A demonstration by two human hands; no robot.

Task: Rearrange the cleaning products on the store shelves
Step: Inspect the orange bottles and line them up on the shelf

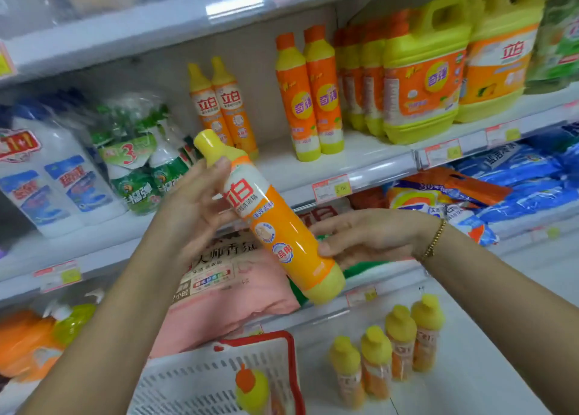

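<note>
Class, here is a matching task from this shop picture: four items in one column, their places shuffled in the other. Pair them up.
1. tilted dish-soap bottle
2. orange-capped bottle
3. large yellow jugs
4. pink bag

A. lying on a lower shelf
B. in the white basket
C. held by left hand and right hand
D. standing on the shelf at upper right

Pairs: 1-C, 2-B, 3-D, 4-A

tilted orange-yellow detergent bottle (272, 217), midair

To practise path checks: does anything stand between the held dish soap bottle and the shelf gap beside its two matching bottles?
Nothing visible does. The dish soap bottle hangs just before the bare shelf gap right of the matching bottles.
</note>
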